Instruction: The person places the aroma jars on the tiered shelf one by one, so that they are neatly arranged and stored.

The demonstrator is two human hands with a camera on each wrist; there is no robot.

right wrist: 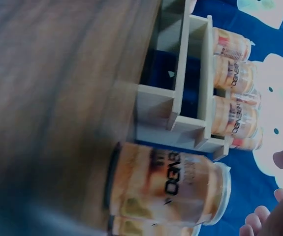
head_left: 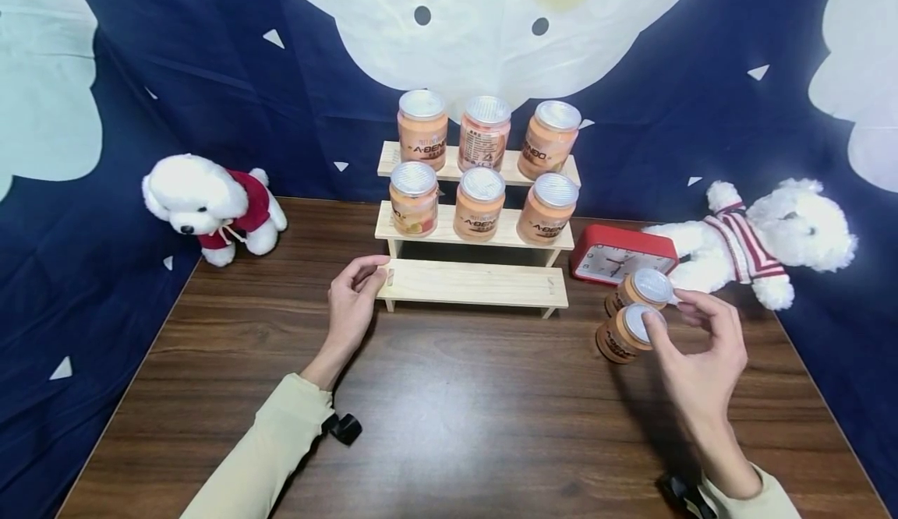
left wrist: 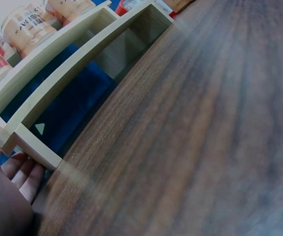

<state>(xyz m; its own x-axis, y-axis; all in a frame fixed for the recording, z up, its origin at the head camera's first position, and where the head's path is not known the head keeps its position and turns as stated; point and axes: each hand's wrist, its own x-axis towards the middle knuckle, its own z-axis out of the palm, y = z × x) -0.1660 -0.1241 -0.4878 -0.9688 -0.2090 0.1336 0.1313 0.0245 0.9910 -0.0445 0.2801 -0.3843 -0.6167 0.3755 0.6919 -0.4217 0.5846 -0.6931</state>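
A light wooden three-step stand (head_left: pixel 477 281) stands on the table; its lowest step is bare. My left hand (head_left: pixel 354 297) grips the left end of that step, and the left wrist view shows fingers (left wrist: pixel 25 177) by its end support. At the right are two orange jars with silver lids, a front jar (head_left: pixel 620 336) and a back jar (head_left: pixel 627 293), side by side. My right hand (head_left: pixel 705 355) is beside their lids, thumb and fingers spread apart. In the right wrist view a gap shows between its fingers (right wrist: pixel 262 214) and the nearer jar (right wrist: pixel 168 184).
Similar jars stand on the middle step (head_left: pixel 442 227) and top step (head_left: pixel 454 162), three on each. A red clock (head_left: pixel 620 254) sits behind the two loose jars. One white plush dog (head_left: pixel 210 203) stands at left; another plush toy (head_left: pixel 754 238) lies at right.
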